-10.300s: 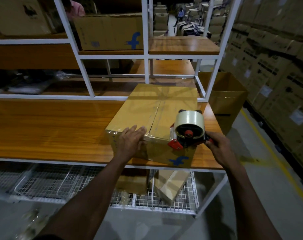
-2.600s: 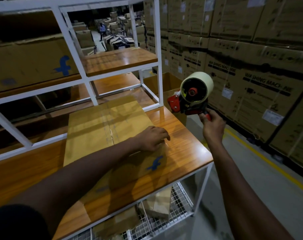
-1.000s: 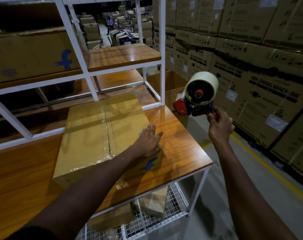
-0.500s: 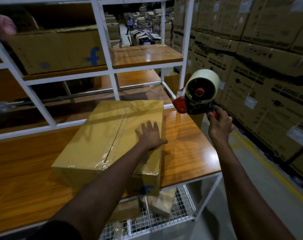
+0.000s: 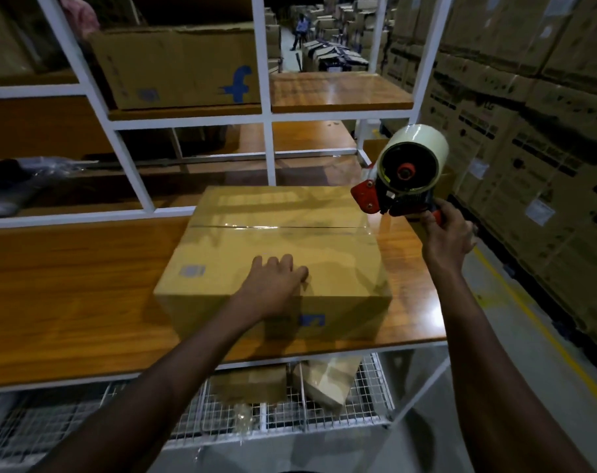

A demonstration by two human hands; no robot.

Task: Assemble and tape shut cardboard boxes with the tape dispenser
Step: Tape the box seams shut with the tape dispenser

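Observation:
A closed cardboard box (image 5: 276, 240) sits on the wooden table (image 5: 68, 285), its top seam running left to right under shiny clear tape. A blue logo shows on its near side. My left hand (image 5: 273, 285) rests flat on the box's near top edge, fingers together, holding nothing. My right hand (image 5: 443, 237) grips the handle of a red and black tape dispenser (image 5: 402, 172) with a pale tape roll. The dispenser is held in the air above the box's far right corner, apart from it.
A white metal frame (image 5: 266, 114) rises behind the box, with a large cardboard carton (image 5: 177, 66) on its upper shelf. A wire basket (image 5: 290, 404) under the table holds folded cardboard. Stacked cartons (image 5: 529, 131) line the right wall. A person (image 5: 300, 27) stands far back.
The box has turned on the table, so its taped seam now runs crosswise. My left hand moved with it to the near edge. The dispenser stays raised at the right.

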